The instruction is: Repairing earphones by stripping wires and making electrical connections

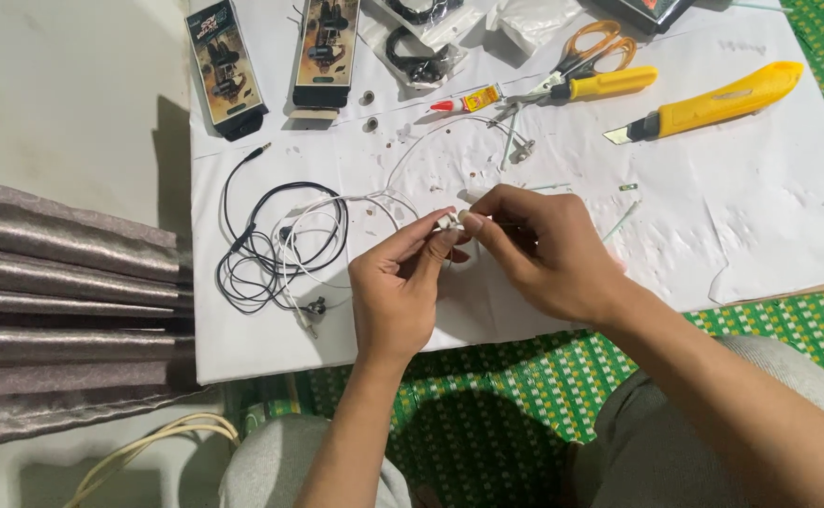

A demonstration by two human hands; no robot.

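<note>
My left hand and my right hand meet over a white paper sheet. Together they pinch a small white earbud piece between thumbs and fingertips. A thin white cable runs from that piece back across the sheet. To the left lies a tangle of black and white earphone wires with a small earbud at its near edge and a jack plug at the far end.
At the far side lie two earphone boxes, bagged black earphones, a small glue tube, orange-handled scissors, a yellow-handled tool and a yellow utility knife. Grey pleated fabric is on the left; a green woven mat lies under my knees.
</note>
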